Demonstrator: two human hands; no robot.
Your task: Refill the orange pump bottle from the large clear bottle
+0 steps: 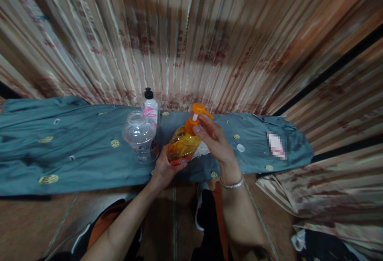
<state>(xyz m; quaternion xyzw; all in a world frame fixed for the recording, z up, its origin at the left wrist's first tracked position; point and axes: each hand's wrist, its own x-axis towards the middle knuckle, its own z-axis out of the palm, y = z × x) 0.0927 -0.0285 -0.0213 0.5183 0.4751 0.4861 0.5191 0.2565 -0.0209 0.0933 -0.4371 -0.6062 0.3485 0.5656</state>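
A clear pump bottle (183,147) of amber liquid tilts to the right above the cloth-covered surface. My left hand (167,167) is closed around its lower body. My right hand (214,135) grips the orange collar (191,126) between thumb and fingers, just under the orange pump head (201,109). A short white stem shows between collar and head. Left of the bottle stands an open, clear plastic jar (139,133), seemingly without contents. Behind the jar is a clear bottle (151,107) with a black cap and a pink-and-white label.
A patterned teal cloth (89,145) covers the narrow surface. Something white and crumpled (203,149) lies behind my right hand. Farther right are a white disc (240,148) and a blurred-out pink-and-white item (277,145). Pleated curtains (185,41) hang close behind.
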